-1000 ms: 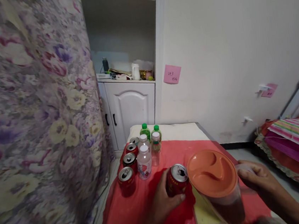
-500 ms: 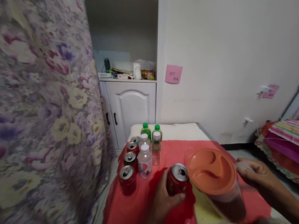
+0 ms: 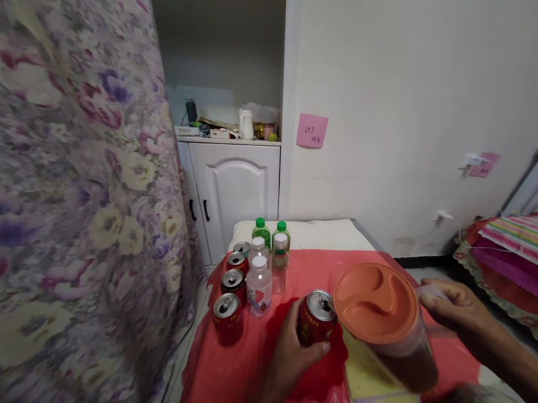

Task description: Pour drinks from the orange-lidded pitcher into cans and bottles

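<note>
My left hand (image 3: pixel 291 350) is wrapped round an opened red can (image 3: pixel 316 317) above the red cloth. Against the handle of a clear pitcher (image 3: pixel 405 360) with an orange lid (image 3: pixel 376 302), my right hand (image 3: pixel 450 304) is closed. The pitcher is tilted, its lid close beside the can, and dark liquid shows inside. A yellow cloth (image 3: pixel 364 374) lies partly beneath it. To the left stand several cans, the nearest one red (image 3: pixel 228 318). Beside them are clear bottles with white caps, one in front (image 3: pixel 259 287), and two green-capped bottles, one at the back (image 3: pixel 260 230).
The table has a red cover (image 3: pixel 211 387). A floral curtain (image 3: pixel 73 215) hangs at the left. Behind stands a white cabinet (image 3: pixel 239 188) with things on its shelf. Folded striped bedding (image 3: pixel 536 231) lies at the right.
The view has shifted slightly, so everything sits a little higher and further left. Both hands keep hold of the can and the pitcher handle.
</note>
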Action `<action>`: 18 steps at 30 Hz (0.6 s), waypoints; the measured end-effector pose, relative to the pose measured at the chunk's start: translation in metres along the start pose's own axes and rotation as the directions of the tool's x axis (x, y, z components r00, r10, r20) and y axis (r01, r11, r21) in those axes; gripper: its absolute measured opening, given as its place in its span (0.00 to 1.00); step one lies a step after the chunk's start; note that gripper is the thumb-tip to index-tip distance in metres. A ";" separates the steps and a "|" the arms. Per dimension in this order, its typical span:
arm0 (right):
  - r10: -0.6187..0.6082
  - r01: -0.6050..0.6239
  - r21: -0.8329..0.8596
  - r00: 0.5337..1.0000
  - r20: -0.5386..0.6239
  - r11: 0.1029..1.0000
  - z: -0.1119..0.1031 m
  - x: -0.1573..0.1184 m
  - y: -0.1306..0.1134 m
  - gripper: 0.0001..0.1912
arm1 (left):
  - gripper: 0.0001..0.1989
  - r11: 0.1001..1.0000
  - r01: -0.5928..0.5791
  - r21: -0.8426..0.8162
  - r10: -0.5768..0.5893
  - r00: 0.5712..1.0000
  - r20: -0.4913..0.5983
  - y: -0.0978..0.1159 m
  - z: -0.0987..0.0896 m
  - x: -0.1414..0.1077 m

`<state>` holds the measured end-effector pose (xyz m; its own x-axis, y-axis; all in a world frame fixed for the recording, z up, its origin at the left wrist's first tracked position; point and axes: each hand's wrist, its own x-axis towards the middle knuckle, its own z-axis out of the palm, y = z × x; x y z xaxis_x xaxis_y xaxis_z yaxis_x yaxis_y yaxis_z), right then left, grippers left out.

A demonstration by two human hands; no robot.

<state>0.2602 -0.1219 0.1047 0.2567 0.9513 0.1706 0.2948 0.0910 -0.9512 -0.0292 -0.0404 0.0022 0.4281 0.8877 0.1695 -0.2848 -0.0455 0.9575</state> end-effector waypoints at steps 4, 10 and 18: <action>-0.007 0.007 0.016 1.000 -0.020 1.000 0.000 0.001 -0.002 0.31 | 0.38 1.000 -0.006 0.007 0.006 1.000 -0.006 0.000 0.001 0.000; -0.017 0.017 0.014 1.000 -0.017 1.000 0.000 -0.001 -0.003 0.29 | 0.39 1.000 0.010 0.016 -0.010 1.000 -0.009 0.000 0.001 0.001; -0.026 0.026 -0.002 1.000 -0.013 1.000 0.001 -0.003 -0.006 0.30 | 0.39 0.999 0.005 0.033 -0.005 1.000 -0.021 -0.001 0.001 0.001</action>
<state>0.2566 -0.1249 0.1098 0.2613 0.9445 0.1989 0.3035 0.1153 -0.9458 -0.0280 -0.0397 0.0021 0.4114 0.8973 0.1600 -0.2540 -0.0558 0.9656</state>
